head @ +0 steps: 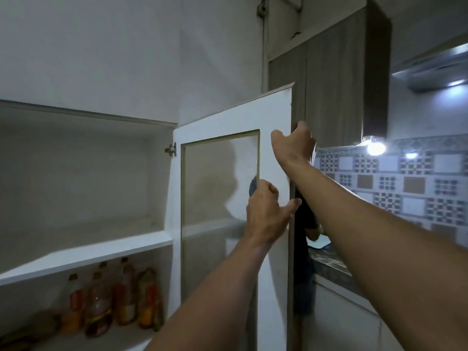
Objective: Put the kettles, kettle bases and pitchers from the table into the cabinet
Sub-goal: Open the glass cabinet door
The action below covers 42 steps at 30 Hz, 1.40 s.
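Observation:
A white wall cabinet [83, 244] stands open in front of me, its upper shelf bare. Its right door [273, 115], white with a glass pane, is swung out toward me. My right hand [295, 144] grips the door's outer edge high up, fingers wrapped behind it. My left hand [266, 211] holds the same edge lower down, thumb on the edge and fingers on the door's face near a dark round knob [253, 190]. No kettle, kettle base, pitcher or table is in view.
Several bottles [121, 297] of oil and sauce stand on the lower shelf. A tall wood-grain cabinet [336, 84] rises right behind the door. A person in dark clothes [305, 249] stands by the counter [331, 264] at right, under a tiled wall and lamps.

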### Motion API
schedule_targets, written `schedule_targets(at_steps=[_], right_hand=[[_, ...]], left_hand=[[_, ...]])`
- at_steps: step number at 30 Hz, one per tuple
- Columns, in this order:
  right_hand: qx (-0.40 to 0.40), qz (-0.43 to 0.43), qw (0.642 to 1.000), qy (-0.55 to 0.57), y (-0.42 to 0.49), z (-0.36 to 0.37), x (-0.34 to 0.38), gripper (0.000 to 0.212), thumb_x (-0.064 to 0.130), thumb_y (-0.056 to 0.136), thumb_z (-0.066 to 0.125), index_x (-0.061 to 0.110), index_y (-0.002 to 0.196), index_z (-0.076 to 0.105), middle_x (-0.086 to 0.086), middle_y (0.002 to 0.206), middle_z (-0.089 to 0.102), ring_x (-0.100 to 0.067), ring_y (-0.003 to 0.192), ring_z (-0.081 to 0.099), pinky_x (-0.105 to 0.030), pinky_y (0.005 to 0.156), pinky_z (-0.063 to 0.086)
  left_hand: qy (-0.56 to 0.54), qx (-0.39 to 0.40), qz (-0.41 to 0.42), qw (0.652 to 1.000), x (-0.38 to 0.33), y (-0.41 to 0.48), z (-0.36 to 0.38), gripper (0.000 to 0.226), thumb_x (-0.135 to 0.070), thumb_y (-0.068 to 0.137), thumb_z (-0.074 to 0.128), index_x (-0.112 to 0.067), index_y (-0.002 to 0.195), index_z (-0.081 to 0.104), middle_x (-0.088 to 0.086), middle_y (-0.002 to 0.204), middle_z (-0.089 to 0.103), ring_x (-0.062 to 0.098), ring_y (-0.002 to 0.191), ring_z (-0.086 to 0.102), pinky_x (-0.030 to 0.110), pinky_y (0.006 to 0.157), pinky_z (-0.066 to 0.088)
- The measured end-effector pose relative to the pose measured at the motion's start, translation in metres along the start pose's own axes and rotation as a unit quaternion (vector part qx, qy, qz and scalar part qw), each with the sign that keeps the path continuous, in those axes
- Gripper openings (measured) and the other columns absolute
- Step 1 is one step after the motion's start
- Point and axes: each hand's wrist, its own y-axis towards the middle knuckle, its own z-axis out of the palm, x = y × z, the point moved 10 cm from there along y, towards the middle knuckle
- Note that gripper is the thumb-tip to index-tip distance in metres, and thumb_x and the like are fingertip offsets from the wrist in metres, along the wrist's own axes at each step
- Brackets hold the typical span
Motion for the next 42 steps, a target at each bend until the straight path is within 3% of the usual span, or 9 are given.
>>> schedule_targets(at_steps=[3,8,12,20,22,25,31,39,42], right_hand=[[0.028,0.067,0.997,0.021,0.035,-0.002,-0.048,0.059,0.027,0.071,0.050,0.009,0.127,0.053,-0.012,0.114,0.065,-0.036,0.102,0.064,-0.054,0.093,0.053],[0.088,0.096,0.991,-0.004,0.073,-0.004,-0.108,0.054,0.023,0.065,0.048,0.012,0.117,0.058,-0.002,0.098,0.067,-0.028,0.089,0.065,-0.045,0.087,0.056],[0.089,0.086,0.992,-0.021,0.082,-0.006,-0.120,0.054,0.021,0.060,0.041,0.009,0.109,0.060,-0.004,0.087,0.058,-0.030,0.082,0.059,-0.040,0.076,0.047],[0.057,0.049,0.994,-0.084,0.063,-0.013,-0.102,0.047,0.007,0.075,0.057,0.010,0.122,0.053,-0.010,0.113,0.062,-0.032,0.104,0.062,-0.051,0.096,0.051],[-0.013,-0.011,0.992,-0.124,0.053,-0.028,-0.077,0.055,0.003,0.082,0.062,0.012,0.134,0.046,-0.013,0.134,0.052,-0.030,0.117,0.054,-0.043,0.094,0.048],[-0.051,-0.177,0.974,-0.129,0.023,-0.026,-0.022,0.052,0.003,0.082,0.058,0.013,0.132,0.051,-0.014,0.129,0.053,-0.029,0.113,0.055,-0.041,0.088,0.051],[0.166,-0.209,0.945,-0.189,-0.070,0.061,0.022,0.048,0.012,0.085,0.054,0.013,0.132,0.048,-0.013,0.136,0.048,-0.034,0.121,0.050,-0.046,0.098,0.046],[0.394,-0.176,0.880,-0.200,-0.262,0.200,0.032,0.052,0.014,0.088,0.054,0.008,0.138,0.044,-0.015,0.142,0.044,-0.037,0.127,0.045,-0.049,0.103,0.044],[0.463,-0.200,0.843,-0.187,-0.343,0.247,0.051,0.052,0.015,0.088,0.052,0.009,0.140,0.043,-0.013,0.142,0.044,-0.036,0.128,0.043,-0.053,0.103,0.044]], left_hand=[[0.054,0.047,-0.111,0.991,0.028,0.011,0.051,0.075,-0.050,0.073,0.080,-0.009,0.124,0.043,0.011,0.126,0.048,0.031,0.115,0.053,0.040,0.093,0.049],[0.062,0.146,-0.214,0.964,0.061,0.017,0.115,0.100,-0.043,0.080,0.077,-0.007,0.153,0.019,0.014,0.156,0.025,0.035,0.140,0.038,0.040,0.109,0.038],[0.091,0.104,-0.201,0.970,0.062,0.020,0.127,0.093,-0.036,0.083,0.076,-0.009,0.152,0.020,0.012,0.152,0.028,0.036,0.133,0.045,0.042,0.106,0.042],[0.093,0.089,-0.168,0.977,0.057,0.018,0.100,0.071,-0.030,0.091,0.069,-0.010,0.147,0.031,0.010,0.149,0.036,0.031,0.131,0.048,0.036,0.100,0.043],[0.101,0.101,-0.158,0.977,0.057,0.015,0.089,0.072,-0.032,0.092,0.067,-0.009,0.149,0.030,0.012,0.150,0.039,0.031,0.134,0.046,0.038,0.103,0.042],[0.107,0.107,-0.163,0.975,0.062,0.007,0.061,0.070,-0.033,0.090,0.067,-0.006,0.146,0.034,0.014,0.148,0.044,0.032,0.133,0.047,0.040,0.103,0.043],[0.179,0.089,-0.179,0.963,0.095,-0.029,-0.036,0.059,-0.034,0.090,0.067,-0.009,0.140,0.045,0.013,0.141,0.052,0.029,0.120,0.056,0.034,0.091,0.048],[0.282,0.014,-0.301,0.911,0.189,-0.129,-0.235,0.074,-0.036,0.094,0.060,-0.008,0.152,0.023,0.017,0.154,0.033,0.034,0.140,0.036,0.044,0.111,0.035],[0.319,-0.027,-0.353,0.879,0.221,-0.176,-0.317,0.067,-0.038,0.093,0.060,-0.008,0.146,0.033,0.016,0.149,0.040,0.036,0.137,0.039,0.048,0.111,0.036]])
